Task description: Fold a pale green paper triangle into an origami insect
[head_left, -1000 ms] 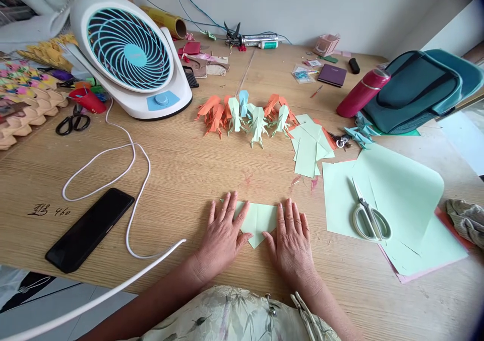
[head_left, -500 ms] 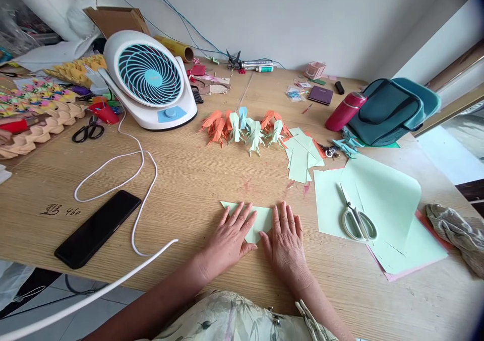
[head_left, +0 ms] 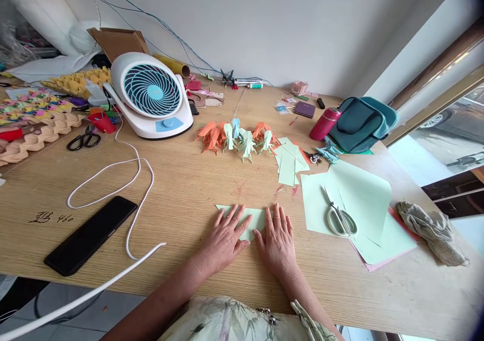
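The left hand (head_left: 228, 237) and right hand (head_left: 278, 240) lay palm down near the front of a light brown, wood-grained counter (head_left: 181, 180), each grip spread, fingers extended and pinching nothing. Under them was a small, folded, pale green paper piece (head_left: 257, 219), flat on the counter; a sharp corner showed beyond the left fingertips, and its right end was hidden beneath the right fingers. Pressing it well, as I judge it, called for even weight from both hands, edges lined up before any firm pressure, and strokes drawn outward along the fold so that the thin layers neither skewed nor wrinkled. To the right, metal scissors with white looped handles (head_left: 341, 222) lay on broad, pale green paper sheets (head_left: 363, 185), apart from the fingers. Farther off, loose pale green paper rectangles (head_left: 287, 172) overlapped beside a cluster of orange, green and blue folded paper figures (head_left: 247, 143), leaving the hands room to sweep sideways.
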Demonstrator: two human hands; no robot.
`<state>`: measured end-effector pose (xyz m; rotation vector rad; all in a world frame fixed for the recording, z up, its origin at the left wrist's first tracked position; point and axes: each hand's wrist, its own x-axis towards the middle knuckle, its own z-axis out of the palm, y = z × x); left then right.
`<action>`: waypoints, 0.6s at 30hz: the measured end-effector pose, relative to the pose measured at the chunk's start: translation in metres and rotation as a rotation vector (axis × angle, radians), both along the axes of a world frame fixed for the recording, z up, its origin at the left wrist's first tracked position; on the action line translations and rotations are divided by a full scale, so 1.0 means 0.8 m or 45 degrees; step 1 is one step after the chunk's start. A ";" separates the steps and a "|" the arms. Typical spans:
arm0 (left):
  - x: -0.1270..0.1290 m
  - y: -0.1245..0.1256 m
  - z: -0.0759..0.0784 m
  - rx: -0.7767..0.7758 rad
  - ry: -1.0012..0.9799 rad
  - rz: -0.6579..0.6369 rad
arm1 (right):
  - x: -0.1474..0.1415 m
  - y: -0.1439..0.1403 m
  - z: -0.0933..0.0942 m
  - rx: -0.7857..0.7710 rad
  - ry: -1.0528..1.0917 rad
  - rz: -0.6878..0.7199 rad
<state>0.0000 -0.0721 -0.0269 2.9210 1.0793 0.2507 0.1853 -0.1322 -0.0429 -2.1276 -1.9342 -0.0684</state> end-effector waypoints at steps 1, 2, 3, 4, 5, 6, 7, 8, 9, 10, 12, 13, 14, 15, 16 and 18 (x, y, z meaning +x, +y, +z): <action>0.000 0.000 0.000 -0.006 -0.001 0.004 | -0.001 0.000 0.001 -0.007 0.004 -0.004; 0.000 0.000 -0.001 -0.010 -0.003 0.005 | -0.001 0.000 0.001 -0.011 0.008 -0.006; 0.000 0.000 -0.001 -0.008 -0.008 0.005 | -0.001 0.001 0.002 -0.012 0.011 -0.008; 0.000 -0.001 -0.002 -0.002 -0.014 0.003 | -0.001 0.001 0.002 -0.011 0.013 -0.009; 0.000 -0.001 -0.004 0.007 -0.022 0.000 | -0.001 0.001 0.003 -0.009 0.012 -0.011; 0.000 -0.001 -0.005 0.017 -0.029 0.000 | -0.001 0.001 0.003 -0.006 0.009 -0.012; -0.001 -0.001 -0.006 0.027 -0.035 0.000 | -0.001 0.001 0.002 -0.003 0.007 -0.013; -0.001 -0.001 -0.008 0.034 -0.038 0.002 | -0.001 0.001 0.002 0.001 0.005 -0.015; -0.001 -0.001 -0.008 0.039 -0.039 0.003 | -0.001 0.001 0.001 0.005 0.005 -0.015; -0.001 -0.001 -0.009 0.043 -0.039 0.003 | 0.000 0.001 0.001 0.010 0.006 -0.015; -0.001 -0.001 -0.009 0.048 -0.036 -0.002 | 0.000 0.001 0.000 0.017 0.005 -0.014; 0.000 -0.001 -0.009 0.050 -0.035 -0.005 | 0.000 0.001 -0.001 0.020 0.002 -0.015; 0.000 -0.002 -0.009 0.052 -0.035 -0.007 | 0.000 0.001 -0.001 0.023 -0.003 -0.016; 0.000 -0.002 -0.009 0.053 -0.036 -0.007 | 0.000 0.001 -0.001 0.027 -0.011 -0.014; 0.000 -0.002 -0.009 0.052 -0.036 -0.007 | -0.001 0.001 -0.001 0.031 -0.022 -0.012; 0.000 -0.003 -0.009 0.048 -0.035 -0.003 | -0.001 0.001 -0.002 0.035 -0.044 -0.008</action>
